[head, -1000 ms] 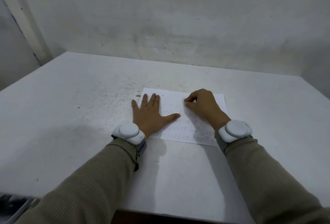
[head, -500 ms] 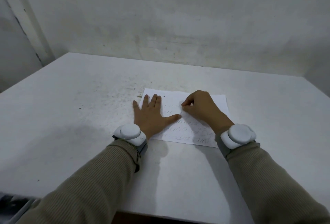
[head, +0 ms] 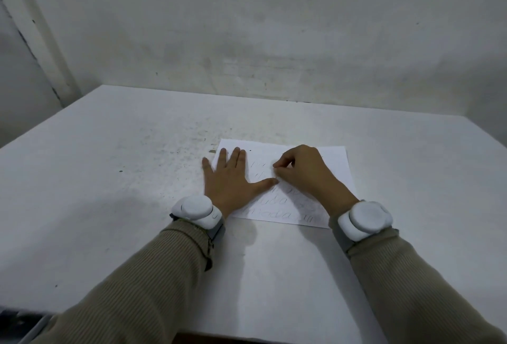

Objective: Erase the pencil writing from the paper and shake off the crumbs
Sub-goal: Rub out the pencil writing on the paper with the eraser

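Nearest to me are two ribbed tan sleeves (head: 142, 275), each ending in a white puck-like wristband (head: 195, 208). Beyond them lies the paper (head: 337, 162), flat on the bench (head: 109, 179) right in front of the person. The left hand (head: 233, 182) is spread flat on the sheet's left part, its fingers straight and its grip released, simply pinning the page down. The right hand (head: 304, 173) rests on the middle of the page with its fingers curled and their tips drawn together against the sheet. Whether that grip holds an eraser I cannot tell, since nothing shows between the fingertips. The pencil writing (head: 277, 213) is plain on the near rows and faint on the far ones, so I judge the rubbing to be in its early part. The next move calls for short strokes working down toward the near edge. The flat hand must keep the thin sheet from creasing, and the shake comes only after that. Dark specks (head: 175, 149) dot the bench left of and beyond the page. Farther back stands a stained grey wall (head: 274, 28), and nothing blocks either hand.
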`<state>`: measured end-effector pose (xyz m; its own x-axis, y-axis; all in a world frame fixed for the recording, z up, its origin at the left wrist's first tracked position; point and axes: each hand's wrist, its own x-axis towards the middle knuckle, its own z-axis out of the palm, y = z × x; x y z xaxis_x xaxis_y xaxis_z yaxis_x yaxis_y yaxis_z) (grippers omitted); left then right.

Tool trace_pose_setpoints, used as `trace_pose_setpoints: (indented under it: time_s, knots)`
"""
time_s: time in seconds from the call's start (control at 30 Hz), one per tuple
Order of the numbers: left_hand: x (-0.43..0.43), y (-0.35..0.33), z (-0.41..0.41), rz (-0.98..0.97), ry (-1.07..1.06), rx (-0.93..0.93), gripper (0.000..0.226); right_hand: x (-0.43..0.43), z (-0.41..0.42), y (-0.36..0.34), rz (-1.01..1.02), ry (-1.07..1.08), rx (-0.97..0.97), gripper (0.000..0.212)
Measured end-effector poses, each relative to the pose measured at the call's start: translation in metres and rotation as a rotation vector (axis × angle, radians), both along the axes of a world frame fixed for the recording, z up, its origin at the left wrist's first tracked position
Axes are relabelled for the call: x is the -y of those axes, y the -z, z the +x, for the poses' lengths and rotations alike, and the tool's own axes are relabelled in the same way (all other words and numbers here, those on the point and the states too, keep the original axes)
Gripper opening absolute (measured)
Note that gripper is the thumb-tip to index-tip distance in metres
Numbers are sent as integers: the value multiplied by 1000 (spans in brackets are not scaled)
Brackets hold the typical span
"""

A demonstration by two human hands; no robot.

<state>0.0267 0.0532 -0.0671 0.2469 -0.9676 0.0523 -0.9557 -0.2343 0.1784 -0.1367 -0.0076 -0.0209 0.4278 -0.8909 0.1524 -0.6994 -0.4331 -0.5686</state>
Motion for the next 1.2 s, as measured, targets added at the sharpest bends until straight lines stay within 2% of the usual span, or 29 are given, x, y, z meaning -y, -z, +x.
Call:
trace_pose_setpoints:
  time_s: [0.13,0.3,0.5,0.7,0.87,1.07,1.2]
  knots:
    - [0,-1,1,11,9,-8,116,9,-3,-1,-36,63,25,13]
    - [-1,-2,-1,23,3,3,117,2,-1,-5,6,-24,-74,12]
    - [-2,-3,0,26,6,-16,115,10,-4,0,-45,67,27,11]
    - [0,-2,1,14,5,-4,117,3,-2,-7,0,-52,-90,9]
    - [-1,-2,0,10,10,-5,115,11,0,-4,-62,56,-19,12]
    - [-1,-2,-1,20,6,-15,120,4,6,-13,-16,-55,-147,12]
    - [-2,-4,0,26,9,-9,116,10,7,-10,-74,17,-115,13]
